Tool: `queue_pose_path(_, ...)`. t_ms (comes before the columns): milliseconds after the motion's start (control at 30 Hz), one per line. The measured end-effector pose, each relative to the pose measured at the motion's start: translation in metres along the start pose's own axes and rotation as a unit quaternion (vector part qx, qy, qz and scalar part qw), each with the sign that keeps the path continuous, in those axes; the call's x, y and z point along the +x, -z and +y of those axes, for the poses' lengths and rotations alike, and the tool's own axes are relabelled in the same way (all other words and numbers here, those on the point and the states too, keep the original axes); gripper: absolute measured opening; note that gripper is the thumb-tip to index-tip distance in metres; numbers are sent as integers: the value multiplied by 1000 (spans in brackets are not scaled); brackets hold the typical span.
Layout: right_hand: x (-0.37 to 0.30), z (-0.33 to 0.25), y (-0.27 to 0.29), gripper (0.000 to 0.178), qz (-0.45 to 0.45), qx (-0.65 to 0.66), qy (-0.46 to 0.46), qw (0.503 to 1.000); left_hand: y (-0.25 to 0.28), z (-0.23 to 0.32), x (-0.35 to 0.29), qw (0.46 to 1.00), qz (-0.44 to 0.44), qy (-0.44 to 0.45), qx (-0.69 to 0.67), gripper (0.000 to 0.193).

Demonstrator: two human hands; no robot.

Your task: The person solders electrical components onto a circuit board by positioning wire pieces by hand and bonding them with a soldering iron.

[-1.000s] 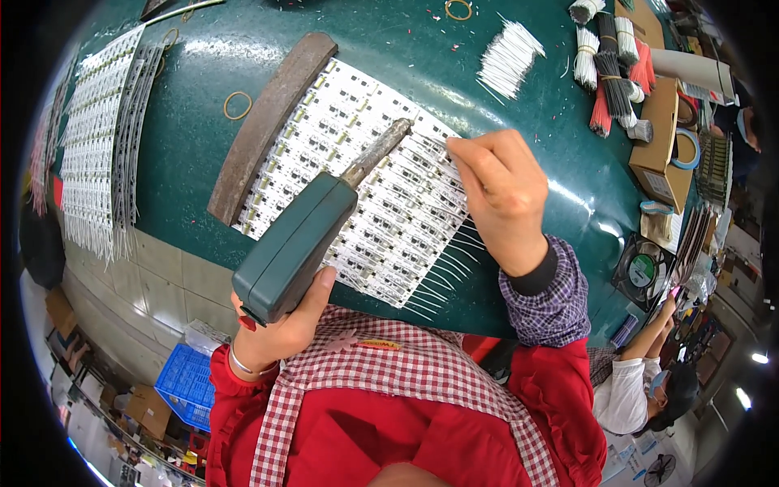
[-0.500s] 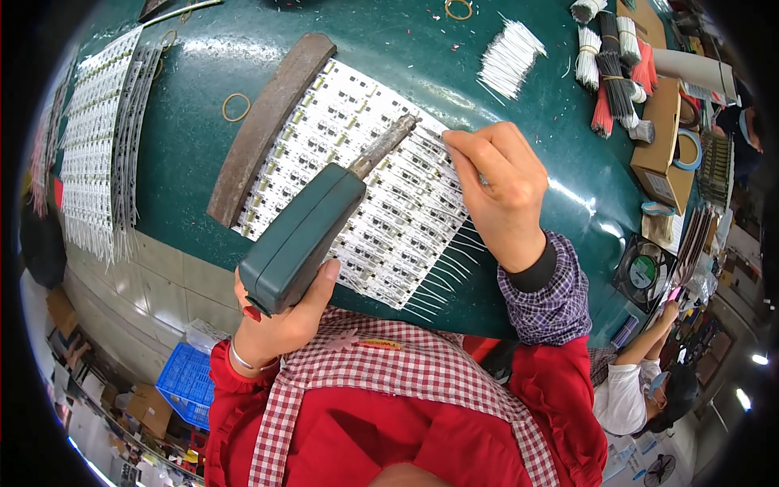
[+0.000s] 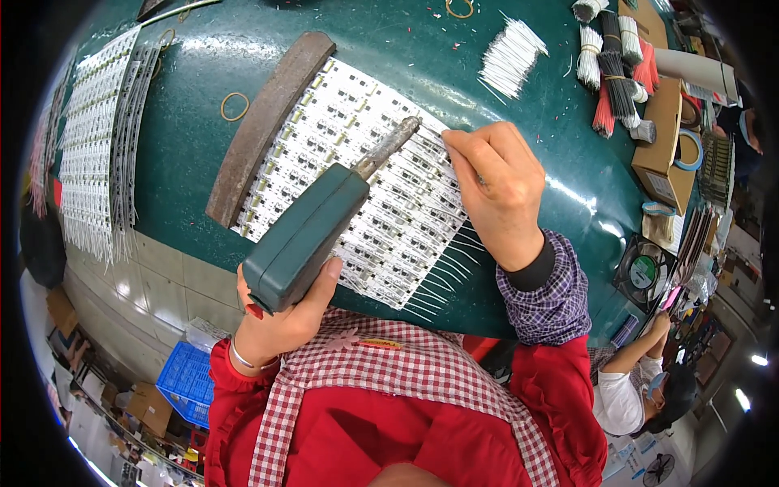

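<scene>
My left hand (image 3: 284,321) is closed around the handle of a dark green soldering gun (image 3: 304,235). Its metal barrel reaches up and right, with the tip over the upper right part of a white circuit board panel (image 3: 349,105). At that panel's right edge my right hand (image 3: 503,183) is closed, thumb and forefinger pinching what looks like a thin wire; the fingers mostly hide it. Several white wires (image 3: 442,280) stick out from the panel's lower right edge. A curved brown metal bar (image 3: 268,130) lies along the panel's left edge.
Loose white wires (image 3: 511,58) lie at the far side of the green table (image 3: 187,97). Bundled wires (image 3: 617,73) and a cardboard box (image 3: 657,162) stand far right. Wired panels (image 3: 97,154) are at the left, near a rubber band (image 3: 235,106). Another person (image 3: 625,398) sits at right.
The soldering gun has shifted very slightly to the right and its tip a little down. My right hand stays pinched at the panel's edge, almost unmoved.
</scene>
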State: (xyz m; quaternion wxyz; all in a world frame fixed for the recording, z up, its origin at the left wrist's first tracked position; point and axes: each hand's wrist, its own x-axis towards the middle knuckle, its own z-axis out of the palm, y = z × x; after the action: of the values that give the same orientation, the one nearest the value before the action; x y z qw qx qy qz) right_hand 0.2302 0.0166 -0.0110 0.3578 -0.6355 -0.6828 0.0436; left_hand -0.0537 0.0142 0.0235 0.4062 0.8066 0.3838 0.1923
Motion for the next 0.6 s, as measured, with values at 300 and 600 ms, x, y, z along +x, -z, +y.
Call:
queue_pose_path(300,2,-3,7,22,-6,-9,2,1000,0,14,3,975,78,164,-128,17)
queue_pose_path(600,6,-1,12,24,6,-2,-7,1000,-3,10,8,979,64,142,-129,24)
